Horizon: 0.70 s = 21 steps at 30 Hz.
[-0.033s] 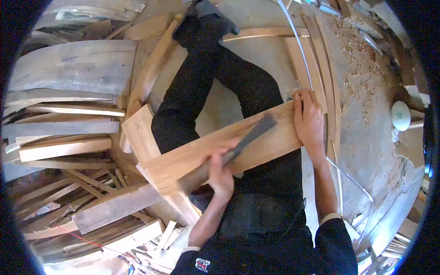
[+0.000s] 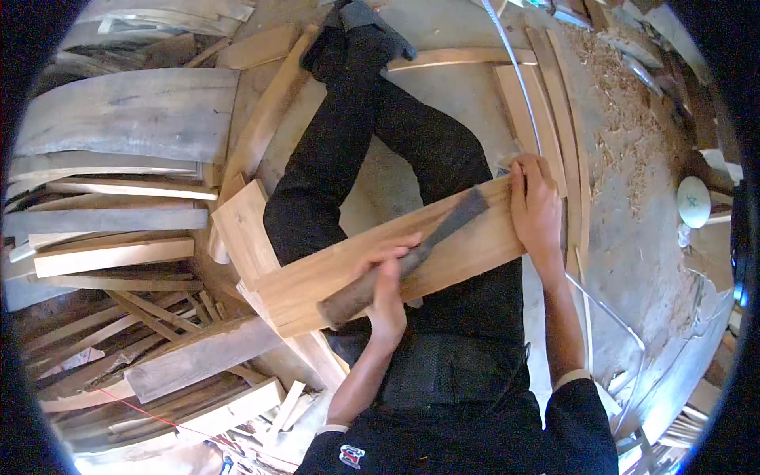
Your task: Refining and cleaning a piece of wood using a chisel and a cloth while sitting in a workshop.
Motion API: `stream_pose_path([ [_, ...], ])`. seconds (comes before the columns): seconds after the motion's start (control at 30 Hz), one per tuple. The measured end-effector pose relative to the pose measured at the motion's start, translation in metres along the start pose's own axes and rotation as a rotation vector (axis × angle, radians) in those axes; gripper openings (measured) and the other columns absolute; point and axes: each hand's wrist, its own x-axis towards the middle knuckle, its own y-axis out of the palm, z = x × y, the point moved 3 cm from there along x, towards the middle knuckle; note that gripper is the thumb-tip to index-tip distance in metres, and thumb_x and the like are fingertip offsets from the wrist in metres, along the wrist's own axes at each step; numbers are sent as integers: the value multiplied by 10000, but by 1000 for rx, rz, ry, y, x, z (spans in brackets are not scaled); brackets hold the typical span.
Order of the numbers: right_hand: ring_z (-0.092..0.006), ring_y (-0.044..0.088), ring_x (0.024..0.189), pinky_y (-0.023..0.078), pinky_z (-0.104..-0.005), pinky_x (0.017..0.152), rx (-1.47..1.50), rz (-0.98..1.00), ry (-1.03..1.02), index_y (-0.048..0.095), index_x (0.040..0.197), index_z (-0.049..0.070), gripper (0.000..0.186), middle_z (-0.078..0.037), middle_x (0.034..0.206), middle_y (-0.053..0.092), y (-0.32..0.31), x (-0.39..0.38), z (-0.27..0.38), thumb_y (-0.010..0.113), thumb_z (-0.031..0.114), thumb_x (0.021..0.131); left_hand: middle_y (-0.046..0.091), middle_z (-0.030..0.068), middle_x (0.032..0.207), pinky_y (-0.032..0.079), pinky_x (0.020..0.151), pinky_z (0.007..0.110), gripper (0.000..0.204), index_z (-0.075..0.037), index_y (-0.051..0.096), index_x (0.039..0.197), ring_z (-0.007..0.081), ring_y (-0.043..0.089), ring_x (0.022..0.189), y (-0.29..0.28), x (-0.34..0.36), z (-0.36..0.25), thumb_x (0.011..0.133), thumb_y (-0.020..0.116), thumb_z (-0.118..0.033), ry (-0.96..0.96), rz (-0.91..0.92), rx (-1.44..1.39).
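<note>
A pale wooden board (image 2: 317,275) lies slantwise over my lap. My left hand (image 2: 386,305) holds a chisel (image 2: 447,228) across it, thumb on one side and fingers on the other. The chisel has a thick brown handle, its butt toward the lower left, and a dark flat blade pointing to the upper right, over the board's face. At the board's right end, my right hand (image 2: 538,202) grips the edge, with its fingers curled over the top. A small greyish thing (image 2: 503,170) shows beside those fingers; I cannot make out what it is.
Under the board's left end is another wooden piece (image 2: 244,226). Stacked planks (image 2: 119,257) crowd the left side. Long strips (image 2: 560,103), a tape measure blade (image 2: 514,67) and wood shavings (image 2: 625,142) lie to the right. A pale round object (image 2: 693,202) is at the far right.
The chisel has shifted slightly up and to the right over the board and is less blurred. My right hand keeps its grip on the board's end.
</note>
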Motion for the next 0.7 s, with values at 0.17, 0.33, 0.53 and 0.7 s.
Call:
stream_pose_path([
  [0.17,-447,628,858,506,-528,727,86,-13,-6,604,1020,28,179,-211,1009,626,-1,-5,-5,505,175,998,686,178,966,515,883,384,151,-23,592,875,271,652,935,3,-5,-53,934,619,-160,342,151,223],
  [0.33,-426,630,855,500,-524,734,18,-2,-16,609,1019,34,166,-191,958,618,0,-1,-4,511,165,993,671,141,1039,498,879,358,135,-19,618,937,238,638,960,2,-11,-27,914,662,-145,115,28,424],
  [0.53,-429,629,864,505,-516,744,47,-65,-81,604,1022,15,168,-204,1001,626,1,-5,-10,517,155,989,644,152,1010,520,813,339,194,-18,623,956,227,638,900,-6,-29,-41,881,721,-167,455,28,344],
  [0.7,-452,620,860,501,-522,732,42,26,-11,609,1020,14,170,-224,970,633,8,1,-1,513,152,992,590,158,1087,505,720,288,389,-29,564,1003,205,580,904,-19,-23,-23,871,694,-372,258,-64,462],
])
